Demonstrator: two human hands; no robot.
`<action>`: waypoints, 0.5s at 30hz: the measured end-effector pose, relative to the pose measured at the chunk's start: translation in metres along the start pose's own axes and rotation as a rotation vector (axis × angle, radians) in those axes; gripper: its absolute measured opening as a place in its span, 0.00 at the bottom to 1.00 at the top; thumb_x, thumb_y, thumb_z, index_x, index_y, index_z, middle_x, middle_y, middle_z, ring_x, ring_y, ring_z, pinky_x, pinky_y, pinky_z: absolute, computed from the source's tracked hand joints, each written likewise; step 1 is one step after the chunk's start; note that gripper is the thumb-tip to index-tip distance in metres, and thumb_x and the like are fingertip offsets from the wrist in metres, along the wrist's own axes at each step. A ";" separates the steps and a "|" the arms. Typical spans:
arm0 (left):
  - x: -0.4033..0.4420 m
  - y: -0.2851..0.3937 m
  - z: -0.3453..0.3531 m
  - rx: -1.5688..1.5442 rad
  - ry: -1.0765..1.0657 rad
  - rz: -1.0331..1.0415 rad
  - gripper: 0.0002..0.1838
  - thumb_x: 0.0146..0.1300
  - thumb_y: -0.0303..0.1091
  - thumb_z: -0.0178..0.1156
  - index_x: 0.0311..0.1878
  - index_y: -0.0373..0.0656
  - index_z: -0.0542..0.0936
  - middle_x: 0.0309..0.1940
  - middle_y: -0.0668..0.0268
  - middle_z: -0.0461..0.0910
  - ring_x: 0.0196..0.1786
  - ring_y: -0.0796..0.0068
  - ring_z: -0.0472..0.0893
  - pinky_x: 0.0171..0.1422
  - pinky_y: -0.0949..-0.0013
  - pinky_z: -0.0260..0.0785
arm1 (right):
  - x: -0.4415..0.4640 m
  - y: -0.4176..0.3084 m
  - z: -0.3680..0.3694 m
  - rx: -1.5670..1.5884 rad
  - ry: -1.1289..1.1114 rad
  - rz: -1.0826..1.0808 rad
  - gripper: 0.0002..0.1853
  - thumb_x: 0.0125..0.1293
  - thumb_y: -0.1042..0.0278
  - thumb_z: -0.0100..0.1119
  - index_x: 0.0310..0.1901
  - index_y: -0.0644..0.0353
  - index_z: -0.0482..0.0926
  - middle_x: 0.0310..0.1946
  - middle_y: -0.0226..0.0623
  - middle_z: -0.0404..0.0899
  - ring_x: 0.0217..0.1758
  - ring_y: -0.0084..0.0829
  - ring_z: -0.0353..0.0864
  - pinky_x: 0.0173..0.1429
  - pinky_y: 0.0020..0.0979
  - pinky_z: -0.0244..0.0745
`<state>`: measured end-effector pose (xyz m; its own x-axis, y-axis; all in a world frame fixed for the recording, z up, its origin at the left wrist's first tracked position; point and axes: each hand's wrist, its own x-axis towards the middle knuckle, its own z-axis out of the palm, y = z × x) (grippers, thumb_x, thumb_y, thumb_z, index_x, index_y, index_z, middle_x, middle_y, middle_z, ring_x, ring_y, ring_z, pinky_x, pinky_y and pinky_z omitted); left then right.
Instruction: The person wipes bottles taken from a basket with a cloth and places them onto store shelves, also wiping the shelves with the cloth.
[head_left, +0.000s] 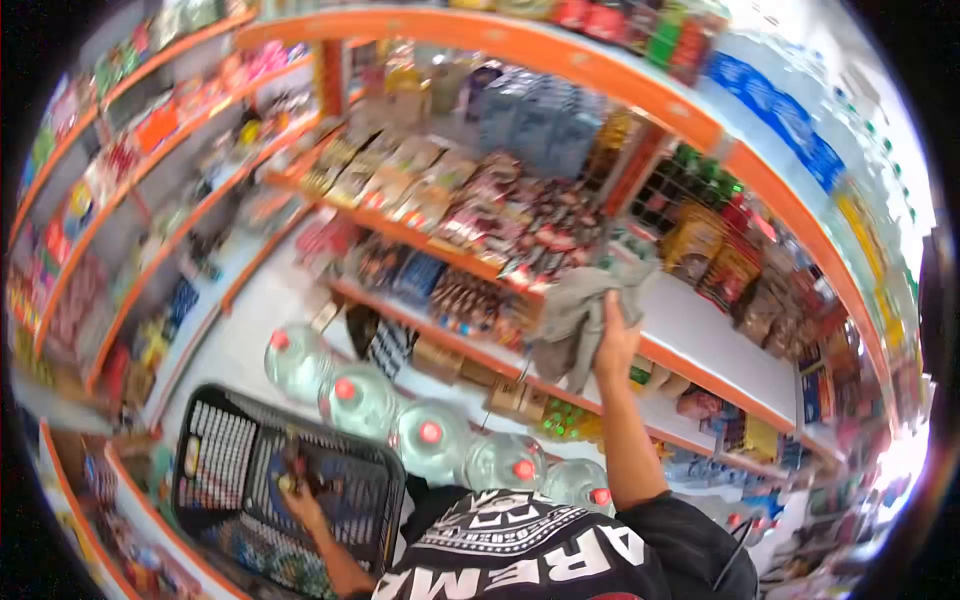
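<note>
My right hand (618,342) is closed around a crumpled grey cloth (570,335), held up in front of the middle shelf. The cloth hangs down past the shelf's orange edge. My left hand (300,505) is low on the left, over the black plastic basket (335,432). Its fingers are bent around a small dark item, too blurred to name. Inside the basket, green and clear packages show near the bottom, partly hidden by my forearm.
Large clear water bottles (430,435) with red caps stand in a row on the floor. Ahead, an orange-edged shelf holds many snack packets (490,205). Brown and red bags (725,260) fill the right side. Blue-wrapped bottles (775,100) line the top shelf. More stocked shelves (150,165) stand left.
</note>
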<state>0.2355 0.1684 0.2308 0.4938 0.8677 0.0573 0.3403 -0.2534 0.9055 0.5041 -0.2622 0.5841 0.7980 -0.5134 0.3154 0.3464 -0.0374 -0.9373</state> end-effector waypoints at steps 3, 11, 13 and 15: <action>0.016 0.090 -0.020 -0.033 0.029 0.002 0.25 0.64 0.42 0.53 0.58 0.35 0.67 0.51 0.58 0.73 0.50 0.62 0.73 0.55 0.63 0.65 | -0.005 -0.015 -0.007 0.041 -0.120 0.044 0.18 0.64 0.64 0.55 0.52 0.65 0.71 0.47 0.36 0.75 0.50 0.28 0.73 0.55 0.29 0.66; -0.016 0.347 0.005 -0.376 -0.442 0.480 0.15 0.57 0.31 0.54 0.47 0.37 0.75 0.31 0.67 0.76 0.34 0.73 0.74 0.42 0.71 0.67 | -0.056 -0.050 0.016 0.236 -0.654 0.166 0.19 0.63 0.63 0.57 0.51 0.64 0.71 0.45 0.36 0.77 0.47 0.26 0.75 0.54 0.29 0.69; -0.038 0.374 0.033 -0.299 -0.640 0.669 0.14 0.53 0.31 0.56 0.43 0.38 0.76 0.30 0.65 0.77 0.32 0.73 0.75 0.39 0.70 0.68 | -0.071 -0.047 0.026 0.306 -0.755 0.083 0.19 0.61 0.64 0.58 0.51 0.64 0.71 0.45 0.38 0.77 0.47 0.27 0.75 0.53 0.29 0.69; -0.059 0.378 0.066 -0.131 -0.779 0.498 0.16 0.51 0.33 0.58 0.44 0.39 0.76 0.32 0.60 0.77 0.34 0.67 0.77 0.41 0.66 0.69 | -0.082 -0.057 0.029 -0.114 -0.706 -0.700 0.14 0.55 0.69 0.60 0.42 0.64 0.73 0.36 0.43 0.78 0.39 0.45 0.77 0.46 0.34 0.71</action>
<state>0.3873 -0.0070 0.5416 0.9720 0.1287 0.1965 -0.1244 -0.4273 0.8955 0.4333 -0.1936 0.6162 0.5551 0.2809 0.7829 0.8306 -0.2377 -0.5036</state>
